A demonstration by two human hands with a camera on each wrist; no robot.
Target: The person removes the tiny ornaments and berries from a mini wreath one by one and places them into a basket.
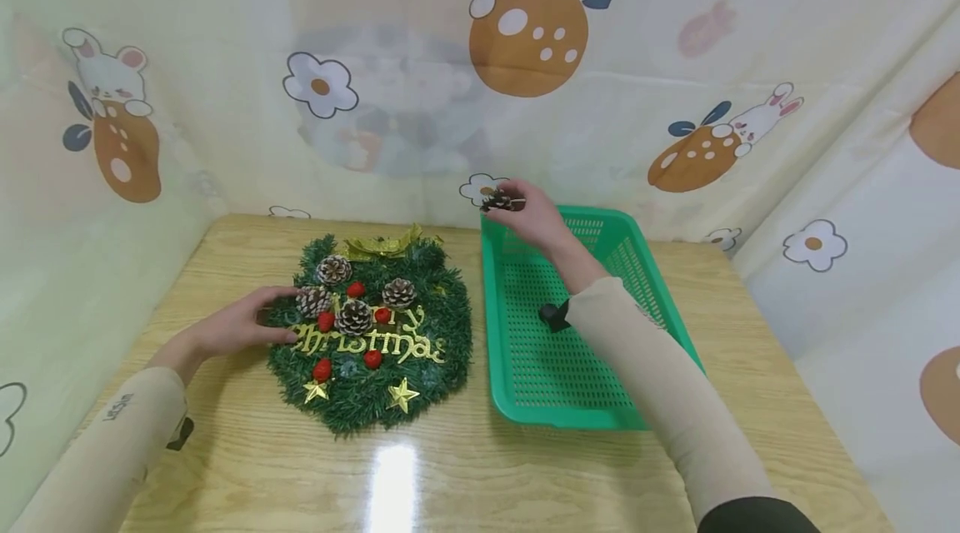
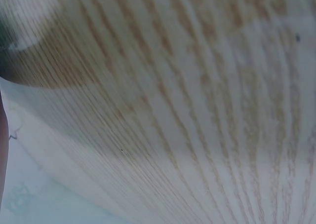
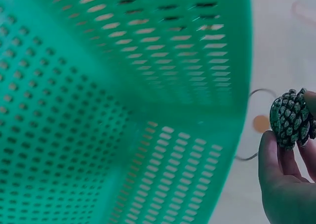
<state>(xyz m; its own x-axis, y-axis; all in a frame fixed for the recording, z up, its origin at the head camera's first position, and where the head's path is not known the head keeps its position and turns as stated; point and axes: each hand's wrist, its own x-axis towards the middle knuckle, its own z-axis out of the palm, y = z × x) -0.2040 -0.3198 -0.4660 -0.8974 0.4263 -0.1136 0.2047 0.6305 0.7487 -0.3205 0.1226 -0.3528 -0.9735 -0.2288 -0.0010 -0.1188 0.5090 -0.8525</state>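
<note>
Pinecone [image 1: 496, 201], pinched in right hand [image 1: 536, 218] near far left corner of green basket [image 1: 555, 415]; scales clear in right wrist view. Wreath [image 1: 360, 396] on counter [image 1: 300, 466], seen whole in head view only; left hand [image 1: 243, 323] at its edge, thumb and fingers spread wide; right forearm [image 1: 652, 375] across basket

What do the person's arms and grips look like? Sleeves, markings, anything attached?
Left grip and right grip: bare, no gloves. Left sleeve is pale beige with small dark lettering; right sleeve is pale beige, meeting black fabric at its upper end. Small black pieces show near both wrists. No cables visible.
</note>
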